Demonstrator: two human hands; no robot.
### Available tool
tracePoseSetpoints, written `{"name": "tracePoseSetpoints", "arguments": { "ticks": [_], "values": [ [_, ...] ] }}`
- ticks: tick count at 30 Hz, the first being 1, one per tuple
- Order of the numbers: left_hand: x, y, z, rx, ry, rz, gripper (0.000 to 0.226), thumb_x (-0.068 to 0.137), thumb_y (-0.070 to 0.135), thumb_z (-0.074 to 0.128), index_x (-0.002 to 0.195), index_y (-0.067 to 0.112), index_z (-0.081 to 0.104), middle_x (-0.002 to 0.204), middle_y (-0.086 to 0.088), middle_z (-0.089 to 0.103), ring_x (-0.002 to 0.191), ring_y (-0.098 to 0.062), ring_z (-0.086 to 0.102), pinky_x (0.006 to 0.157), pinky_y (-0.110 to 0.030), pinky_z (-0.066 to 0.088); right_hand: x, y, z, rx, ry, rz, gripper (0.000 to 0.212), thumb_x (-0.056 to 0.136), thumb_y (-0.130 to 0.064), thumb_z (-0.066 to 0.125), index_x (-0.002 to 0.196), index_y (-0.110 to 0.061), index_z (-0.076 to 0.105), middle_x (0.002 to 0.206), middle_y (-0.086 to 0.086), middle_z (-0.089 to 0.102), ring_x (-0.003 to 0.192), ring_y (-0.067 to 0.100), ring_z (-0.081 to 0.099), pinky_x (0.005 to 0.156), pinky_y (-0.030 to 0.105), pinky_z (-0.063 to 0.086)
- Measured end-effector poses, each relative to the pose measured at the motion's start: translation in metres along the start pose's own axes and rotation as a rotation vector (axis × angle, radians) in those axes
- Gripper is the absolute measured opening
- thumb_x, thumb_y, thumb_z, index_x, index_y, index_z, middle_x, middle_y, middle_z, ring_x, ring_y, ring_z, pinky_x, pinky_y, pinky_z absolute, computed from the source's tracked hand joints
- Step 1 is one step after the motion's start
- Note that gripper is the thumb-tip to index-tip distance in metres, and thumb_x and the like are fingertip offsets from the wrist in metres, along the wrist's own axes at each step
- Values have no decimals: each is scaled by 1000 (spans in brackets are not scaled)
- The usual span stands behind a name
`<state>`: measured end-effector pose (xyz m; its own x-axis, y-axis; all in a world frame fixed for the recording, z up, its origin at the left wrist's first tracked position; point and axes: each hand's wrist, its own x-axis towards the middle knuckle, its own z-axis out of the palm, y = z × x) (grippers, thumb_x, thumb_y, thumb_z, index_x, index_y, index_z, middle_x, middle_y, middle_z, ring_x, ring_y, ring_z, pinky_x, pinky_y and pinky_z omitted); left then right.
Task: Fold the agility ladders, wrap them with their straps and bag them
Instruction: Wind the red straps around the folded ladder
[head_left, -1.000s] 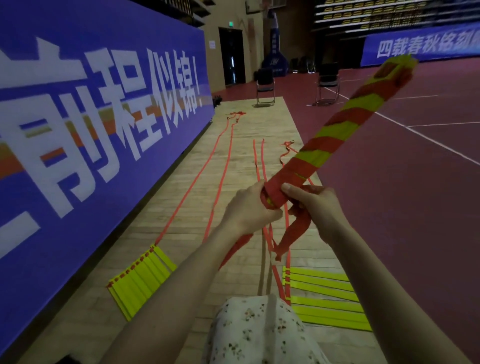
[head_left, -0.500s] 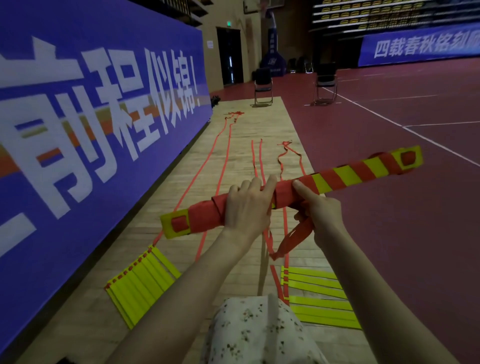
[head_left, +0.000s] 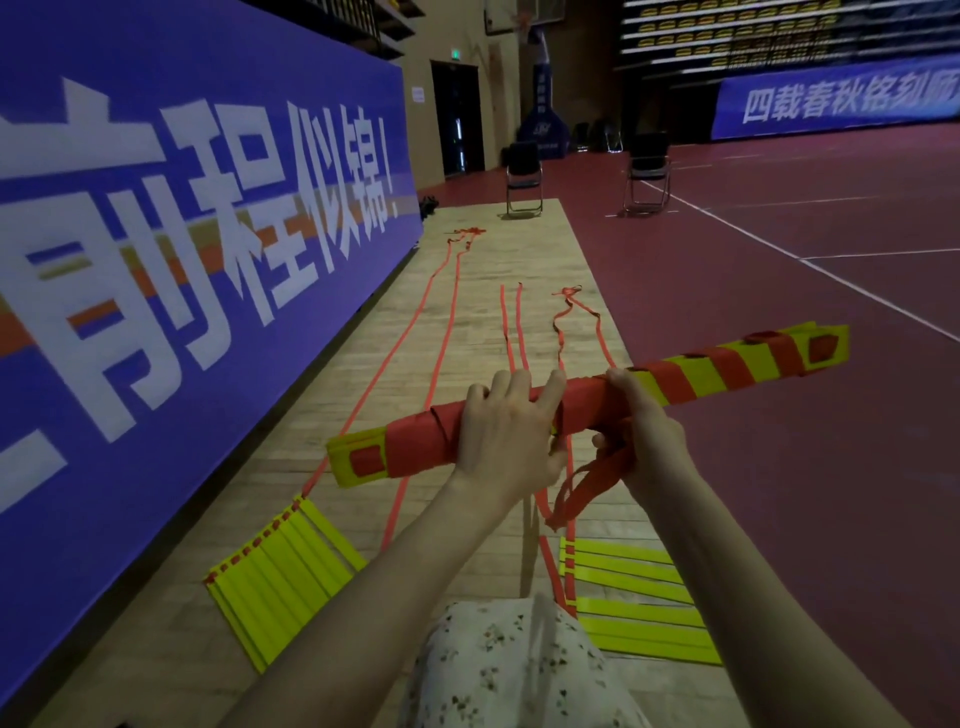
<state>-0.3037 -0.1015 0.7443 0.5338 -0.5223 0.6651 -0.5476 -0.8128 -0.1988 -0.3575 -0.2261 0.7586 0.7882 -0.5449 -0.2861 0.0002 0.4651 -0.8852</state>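
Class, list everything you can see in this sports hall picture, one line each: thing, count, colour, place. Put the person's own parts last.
wrapped ladder bundle: one, yellow with orange strap, held level in both hands
loose strap end: one, orange, hanging below the right hand
folded rung stacks: two, yellow, on the wooden floor, one left, one right
floor straps: several, orange, trailing along the wood
chairs: two, dark, far end
banners: two, blue with white lettering, left wall, far right
court floor: dark red, right
left hand: over the bundle's middle
right hand: grips bundle and strap
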Motion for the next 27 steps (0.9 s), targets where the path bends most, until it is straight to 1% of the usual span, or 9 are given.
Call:
{"name": "tracePoseSetpoints", "arguments": {
  "ticks": [3,5,7,11,14,19,22,24,27],
  "values": [
    [6,0,-10,-158,-277,-65,62,79,50,62,131,23,43,115,-5,51,105,-26,54,79,-37,43,1,4,2,39,39,-3,27,79,-33,73,82,-10,59,72,8,59,49,14,51,48,24,42],
    [11,-2,-11,-229,-397,-73,63,78,52,62,131,26,40,118,-3,48,104,-27,55,77,-37,42,1,5,2,49,34,-14,24,79,-31,72,82,-11,60,71,6,58,48,13,51,46,22,41],
    [20,-8,-14,-408,-537,-121,54,74,54,65,119,30,48,109,1,54,97,-23,58,77,-35,44,1,5,1,49,18,-35,24,80,-30,71,81,-9,60,69,6,56,47,13,49,46,23,40],
    [31,-14,-12,-970,-749,-314,39,67,33,74,102,26,58,89,-2,68,74,-22,68,68,-37,58,0,8,2,4,-44,-62,29,79,-32,72,80,-6,62,57,5,55,40,12,48,42,21,39],
    [24,-8,-12,-931,-655,-244,33,76,27,69,104,29,51,85,0,64,74,-23,66,61,-31,51,3,7,-3,-118,-163,-81,37,84,-39,69,84,-2,66,57,5,61,43,12,55,45,23,44],
    [14,-16,-8,-169,-379,-40,65,80,32,60,139,35,35,117,-1,56,103,-27,59,77,-36,44,14,-1,-19,-323,-280,-157,45,89,-43,64,93,3,68,85,16,74,64,24,71,57,37,59],
    [3,-17,2,99,-92,104,68,69,19,71,134,22,52,104,-7,60,84,-28,63,65,-38,47,16,3,-17,-186,-216,-87,49,77,-45,77,96,0,69,84,15,71,63,22,66,52,31,51],
    [0,-15,7,179,72,174,66,60,15,74,124,17,61,94,-7,63,75,-26,63,59,-35,46,15,9,-13,-98,-115,-50,32,76,-31,79,86,-4,66,70,9,65,47,12,59,44,21,44],
    [2,-5,-2,118,-30,156,71,65,24,76,132,18,53,107,-8,59,91,-26,60,68,-38,48,14,15,-13,13,-11,-47,17,78,-16,76,78,-5,63,68,7,61,37,5,52,38,17,40]
  ]
}}
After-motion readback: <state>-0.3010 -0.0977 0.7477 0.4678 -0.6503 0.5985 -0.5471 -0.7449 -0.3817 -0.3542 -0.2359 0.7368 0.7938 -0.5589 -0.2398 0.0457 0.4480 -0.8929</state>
